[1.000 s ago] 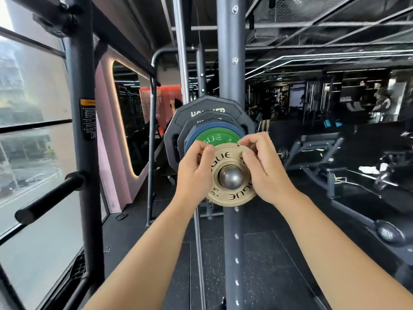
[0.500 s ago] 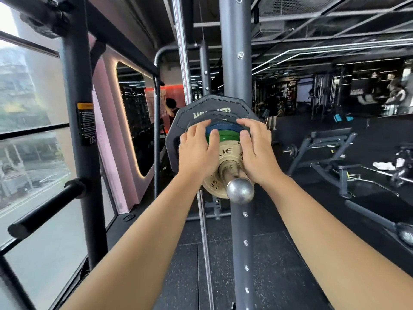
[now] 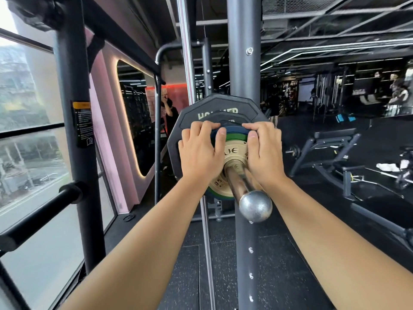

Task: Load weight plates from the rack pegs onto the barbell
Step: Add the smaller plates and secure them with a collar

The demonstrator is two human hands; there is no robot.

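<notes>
A chrome barbell sleeve (image 3: 242,186) with a rounded end points toward me. On it sits a stack of plates: a small tan plate (image 3: 234,152) at the front, a green plate (image 3: 237,137) and a blue plate (image 3: 234,129) behind it, then black plates, the largest (image 3: 214,108) many-sided with white lettering. My left hand (image 3: 200,153) lies over the left side of the stack, fingers curled over the plate rims. My right hand (image 3: 263,153) grips the right side the same way. The tan plate sits pushed in against the green one.
A dark rack upright (image 3: 243,63) stands right behind the plates. To the left are another upright (image 3: 73,108), a black horizontal peg (image 3: 40,211) and windows. A bench (image 3: 335,157) stands at the right. Speckled black floor (image 3: 196,276) lies below. People stand far back.
Both hands have slid the tan plate from the sleeve's end inward against the green plate. The sleeve's bare chrome length now shows in front of the stack.
</notes>
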